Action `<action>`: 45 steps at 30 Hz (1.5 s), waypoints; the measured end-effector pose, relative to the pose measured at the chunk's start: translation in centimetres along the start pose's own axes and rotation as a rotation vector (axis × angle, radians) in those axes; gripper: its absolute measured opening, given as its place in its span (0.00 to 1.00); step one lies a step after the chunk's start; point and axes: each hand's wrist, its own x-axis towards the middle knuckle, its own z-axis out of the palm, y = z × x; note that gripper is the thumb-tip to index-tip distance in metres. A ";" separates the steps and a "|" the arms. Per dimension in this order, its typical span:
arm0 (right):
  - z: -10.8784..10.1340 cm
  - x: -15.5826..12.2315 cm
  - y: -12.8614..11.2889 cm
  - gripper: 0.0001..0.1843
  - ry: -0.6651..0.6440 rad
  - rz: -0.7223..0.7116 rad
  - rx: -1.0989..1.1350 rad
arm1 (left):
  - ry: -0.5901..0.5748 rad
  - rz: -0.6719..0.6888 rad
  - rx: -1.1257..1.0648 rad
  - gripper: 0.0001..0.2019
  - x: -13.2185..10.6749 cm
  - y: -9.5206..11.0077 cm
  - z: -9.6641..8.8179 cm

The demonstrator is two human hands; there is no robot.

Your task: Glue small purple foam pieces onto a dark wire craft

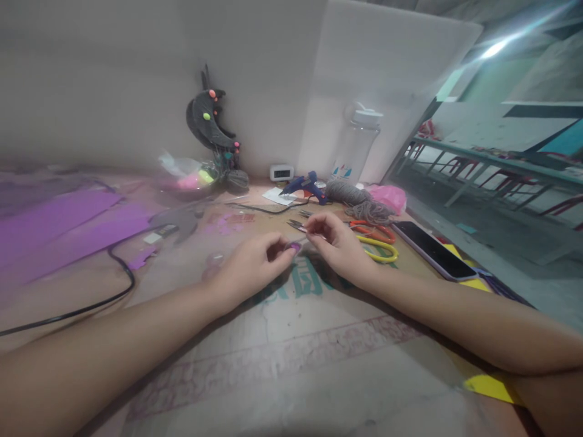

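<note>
My left hand is closed, with a small purple piece pinched between thumb and fingertips. Facing it a short way to the right, my right hand has its thumb and fingers drawn together in a pinch. A thin pale line seems to run between the two hands, too blurred to name; what the right fingertips hold is hidden. Just beyond the right hand lie scissors with orange handles and scissors with yellow handles, their blades partly covered by the hand.
At the back are a blue glue gun, grey yarn, a clear bottle, a small digital clock and a dark crescent decoration. Purple sheets and a black cable lie left. A phone lies right.
</note>
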 end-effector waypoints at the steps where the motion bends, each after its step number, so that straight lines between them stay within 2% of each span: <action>1: 0.0 0.0 0.0 0.09 -0.007 -0.008 -0.014 | 0.000 0.002 0.001 0.14 0.0 0.0 0.0; 12: -0.2 -0.2 -0.7 0.09 -0.042 -0.055 -0.134 | -0.009 0.001 -0.005 0.13 0.0 0.2 -0.1; 18: -0.1 -0.2 -0.9 0.07 -0.059 0.063 -0.018 | -0.015 -0.003 0.004 0.12 -0.1 0.2 -0.1; 22: -0.3 -0.2 -1.5 0.06 -0.074 0.146 -0.042 | -0.021 -0.003 0.012 0.15 -0.1 0.3 -0.1; 28: -0.4 -0.2 -1.6 0.11 -0.096 0.101 -0.073 | -0.018 0.001 0.016 0.14 -0.1 0.3 -0.1; 38: -0.4 -0.3 -1.5 0.03 -0.063 0.067 -0.103 | -0.032 0.008 0.012 0.13 -0.1 0.2 -0.1; 41: -0.4 -0.3 -1.6 0.04 -0.065 0.059 -0.059 | -0.032 0.013 0.015 0.13 -0.1 0.2 -0.1; 45: -0.5 -0.3 -1.6 0.14 -0.110 0.046 -0.102 | -0.027 0.016 0.014 0.13 -0.1 0.3 -0.1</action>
